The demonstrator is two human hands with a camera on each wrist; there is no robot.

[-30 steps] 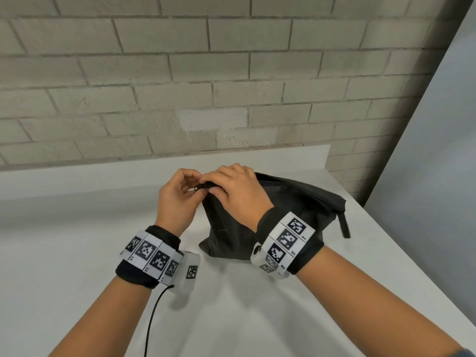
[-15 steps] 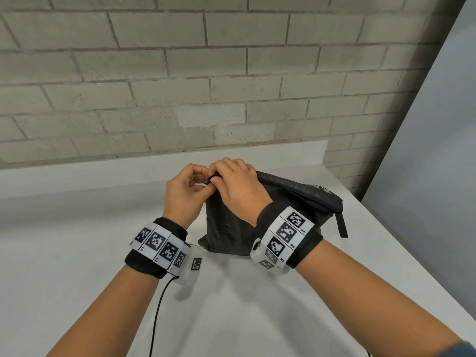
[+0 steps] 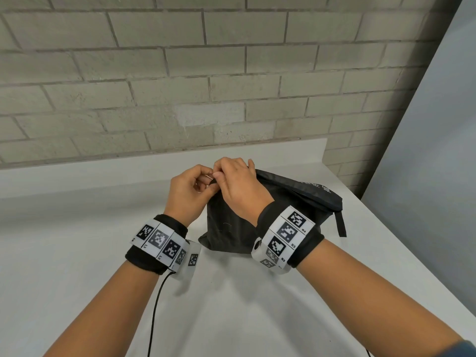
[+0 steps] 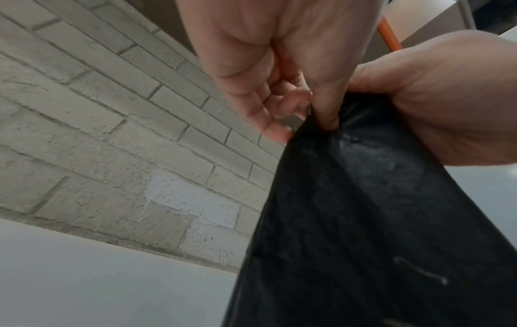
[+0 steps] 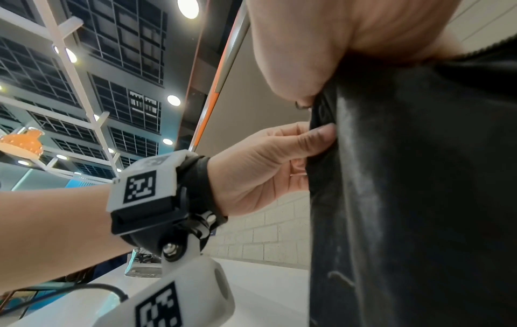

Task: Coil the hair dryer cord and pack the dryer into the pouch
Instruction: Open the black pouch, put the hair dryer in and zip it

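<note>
The left hand (image 3: 186, 193) pinches the upper left corner of the black pouch (image 3: 231, 222), thumb and fingers curled on the fabric. Right beside it, the right hand (image 3: 238, 186) grips the same top edge. The pouch stands upright on the white counter (image 3: 77, 253), near the brick wall (image 3: 154, 86); the dryer itself is hidden.

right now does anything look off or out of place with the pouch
Nothing stands out. The black pouch stands upright on the white counter, with both hands pinching its top left corner: left hand, right hand. A strap hangs loose off its right end. The dryer and its cord are out of sight.
</note>
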